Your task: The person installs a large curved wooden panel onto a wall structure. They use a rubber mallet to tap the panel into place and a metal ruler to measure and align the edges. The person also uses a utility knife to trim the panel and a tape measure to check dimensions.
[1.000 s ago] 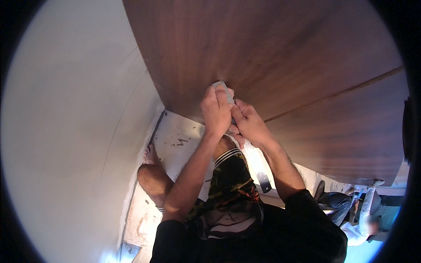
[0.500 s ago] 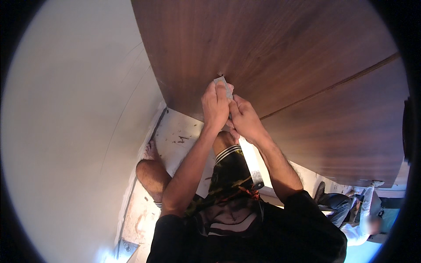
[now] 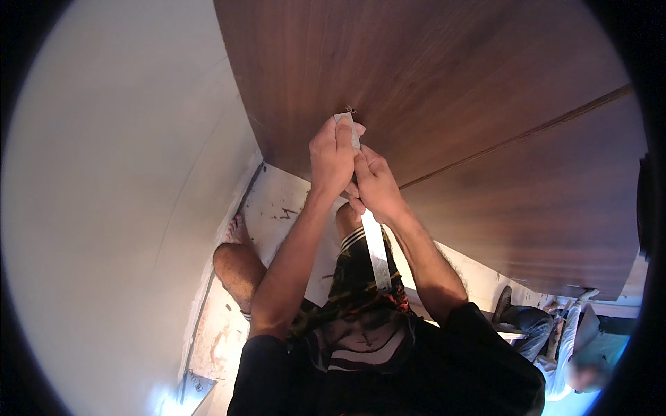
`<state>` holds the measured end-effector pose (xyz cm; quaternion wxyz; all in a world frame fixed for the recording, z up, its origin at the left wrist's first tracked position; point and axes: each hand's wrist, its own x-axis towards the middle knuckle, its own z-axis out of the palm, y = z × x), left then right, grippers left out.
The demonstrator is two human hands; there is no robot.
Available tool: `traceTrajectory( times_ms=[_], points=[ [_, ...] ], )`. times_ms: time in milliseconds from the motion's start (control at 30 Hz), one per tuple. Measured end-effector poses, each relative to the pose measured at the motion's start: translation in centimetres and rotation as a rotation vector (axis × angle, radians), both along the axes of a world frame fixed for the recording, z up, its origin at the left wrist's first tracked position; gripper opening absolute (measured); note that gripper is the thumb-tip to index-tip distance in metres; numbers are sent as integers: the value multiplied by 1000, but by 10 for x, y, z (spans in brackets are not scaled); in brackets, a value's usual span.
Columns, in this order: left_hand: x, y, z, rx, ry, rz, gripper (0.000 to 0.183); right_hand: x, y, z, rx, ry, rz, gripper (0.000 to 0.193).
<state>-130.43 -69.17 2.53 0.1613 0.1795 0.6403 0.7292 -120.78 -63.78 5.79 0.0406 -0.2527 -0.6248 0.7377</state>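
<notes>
A long, flat metal strip (image 3: 377, 253), shaped like a steel ruler, slants down from my hands in front of my shorts. My left hand (image 3: 333, 158) is closed around a grey upper piece (image 3: 344, 118), its thumb lying along it. Just below and to the right, my right hand (image 3: 378, 182) grips the strip's upper part. The fingers hide the middle, so whether the grey piece and the strip are one cannot be seen. A small rough-edged hole (image 3: 351, 109) in the brown wood-grain panel (image 3: 444, 90) sits just above the grey piece.
A pale wall (image 3: 125, 173) rises on the left. The panel has a long dark groove (image 3: 513, 132). Debris lies on the light floor (image 3: 270, 201) near my bare foot (image 3: 238, 229). At the lower right, another person (image 3: 555, 333) has a hand at the panel's edge.
Both my hands have shifted slightly up and left. The metal strip's lower end has swung left and now hangs more upright. The other person's head and arm have moved slightly downward in view.
</notes>
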Motion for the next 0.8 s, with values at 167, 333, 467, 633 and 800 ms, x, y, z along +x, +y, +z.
traceTrajectory(
  times_ms=[167,333,467,633,800],
  points=[
    [-11,-6,3,-86,79,-20,41,-7,-8,9,-32,16,-12,30],
    [-9,-5,3,-95,73,-79,44,-3,-11,11,-6,-22,-70,29],
    [-7,-5,-4,-107,115,-37,44,-1,-3,16,-8,-63,-20,30],
    [-7,0,3,-115,114,-30,42,-8,-7,-15,44,63,-78,31],
    [-16,-15,5,-122,105,-103,39,-14,-23,-18,36,56,-131,31]
  ],
)
